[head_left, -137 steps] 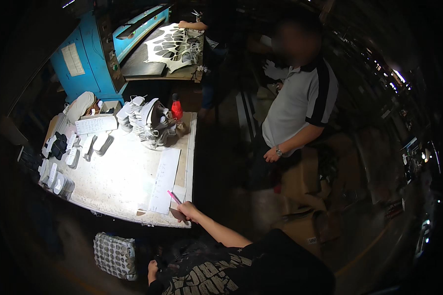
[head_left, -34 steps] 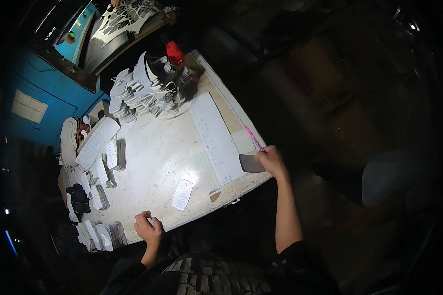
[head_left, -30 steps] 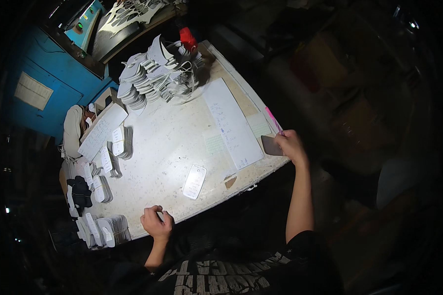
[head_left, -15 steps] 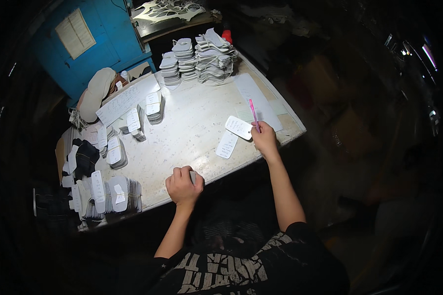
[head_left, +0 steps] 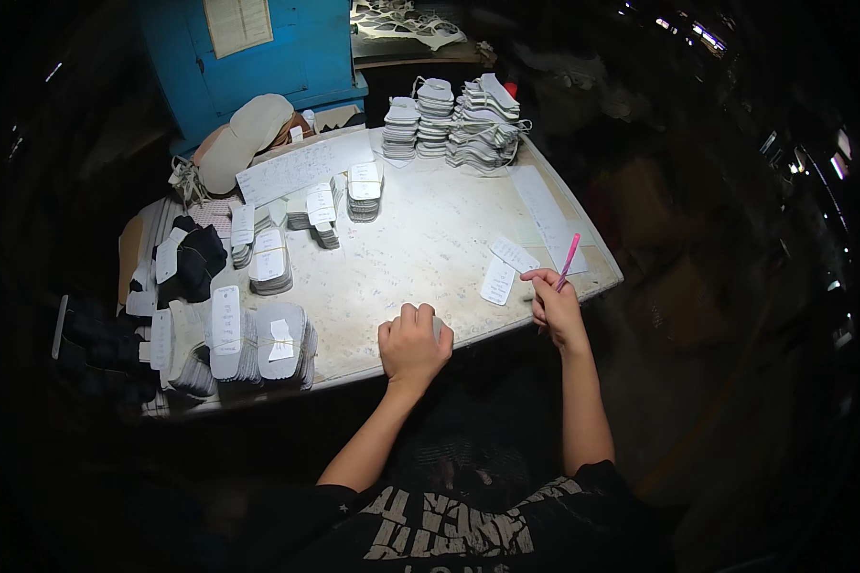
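My right hand (head_left: 559, 307) is closed round a pink pen (head_left: 569, 260), whose upper end leans up and to the right. Its index fingertip lies close to two white handwritten tags; I cannot tell whether it touches them. One tag (head_left: 514, 254) slants at the top, and the other tag (head_left: 498, 283) lies just below, their ends meeting or overlapping. At the front table edge, my left hand (head_left: 415, 346) has its fingers curled round a small grey piece (head_left: 437, 328), mostly hidden by the hand.
Banded stacks of grey cut pieces (head_left: 270, 263) with white tags line the table's left side. Taller stacks (head_left: 487, 124) stand at the back. A long paper sheet (head_left: 549, 215) lies along the right edge. Behind is a blue cabinet (head_left: 258, 72).
The whole view has shifted. My right hand has drawn back from the upper tag toward the lower right, and the pen now leans right instead of left. My left hand keeps its hold.
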The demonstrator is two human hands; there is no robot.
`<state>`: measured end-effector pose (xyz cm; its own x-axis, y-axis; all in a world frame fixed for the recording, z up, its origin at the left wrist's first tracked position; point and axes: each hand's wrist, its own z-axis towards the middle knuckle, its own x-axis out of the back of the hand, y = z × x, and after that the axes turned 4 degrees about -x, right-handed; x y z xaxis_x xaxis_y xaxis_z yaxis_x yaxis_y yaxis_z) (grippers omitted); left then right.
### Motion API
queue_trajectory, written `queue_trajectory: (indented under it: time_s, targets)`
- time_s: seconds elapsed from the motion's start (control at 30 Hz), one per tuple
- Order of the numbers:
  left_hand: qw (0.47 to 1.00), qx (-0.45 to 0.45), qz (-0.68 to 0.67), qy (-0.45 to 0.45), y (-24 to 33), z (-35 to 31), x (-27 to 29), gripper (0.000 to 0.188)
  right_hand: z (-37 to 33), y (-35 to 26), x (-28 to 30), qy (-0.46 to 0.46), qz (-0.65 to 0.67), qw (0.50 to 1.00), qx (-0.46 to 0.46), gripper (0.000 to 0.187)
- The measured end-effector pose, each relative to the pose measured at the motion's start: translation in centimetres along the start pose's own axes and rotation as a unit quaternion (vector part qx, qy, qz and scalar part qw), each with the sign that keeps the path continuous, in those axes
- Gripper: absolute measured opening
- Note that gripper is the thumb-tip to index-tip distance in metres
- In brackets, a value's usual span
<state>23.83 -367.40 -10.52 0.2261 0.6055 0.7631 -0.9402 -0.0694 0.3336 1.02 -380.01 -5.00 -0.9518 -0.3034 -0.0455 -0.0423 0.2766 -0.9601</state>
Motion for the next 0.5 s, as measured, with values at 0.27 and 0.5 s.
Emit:
queue_trajectory:
  time_s: [0.27, 0.5]
  targets:
    - [0.923, 0.211, -0.321, -0.032, -3.0, 3.9, 0.8, 0.037, 1.4, -0.9, -4.8, -0.039, -0.071, 0.996, 0.036, 0.08]
    - [0.863, 0.368, -0.337, 0.074, -8.5, 14.5, -2.8, 0.071, 8.2, -0.4, -10.4, -0.06, -0.056, 0.987, 0.135, 0.035]
